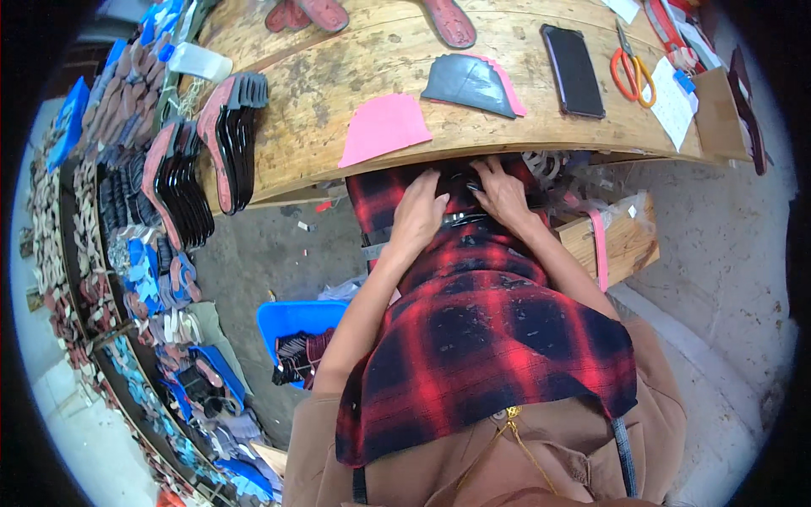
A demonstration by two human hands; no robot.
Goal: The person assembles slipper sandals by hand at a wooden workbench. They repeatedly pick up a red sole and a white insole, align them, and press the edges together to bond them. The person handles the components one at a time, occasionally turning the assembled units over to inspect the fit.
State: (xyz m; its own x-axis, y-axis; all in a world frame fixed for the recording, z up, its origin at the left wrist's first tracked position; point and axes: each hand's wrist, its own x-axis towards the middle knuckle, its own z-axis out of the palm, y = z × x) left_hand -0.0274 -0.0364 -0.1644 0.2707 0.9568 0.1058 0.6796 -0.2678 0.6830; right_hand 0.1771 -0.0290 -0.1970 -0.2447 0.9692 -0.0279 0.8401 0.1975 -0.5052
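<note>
Both hands are low over my lap, just under the near edge of the workbench. My left hand (420,211) has its fingers bent inward and its thumb toward the middle. Opposite it, my right hand (502,196) curls its fingers and thumb toward the same spot. A dark, glossy black piece (463,219) shows between and just below them, against the red and black checked apron (481,329). Its kind is unclear, and dark cloth blends with whatever is between the fingers. On the bench just beyond lie a pink cut piece (386,128) and a grey-and-pink cut piece (473,85).
Stacks of black-edged sole-shaped pieces (232,139) hang over the bench's left edge near a white bottle (196,62). A phone (574,70) and scissors (632,74) lie right. A blue bin (296,319) stands left below; packed shelves (93,304) line the far left.
</note>
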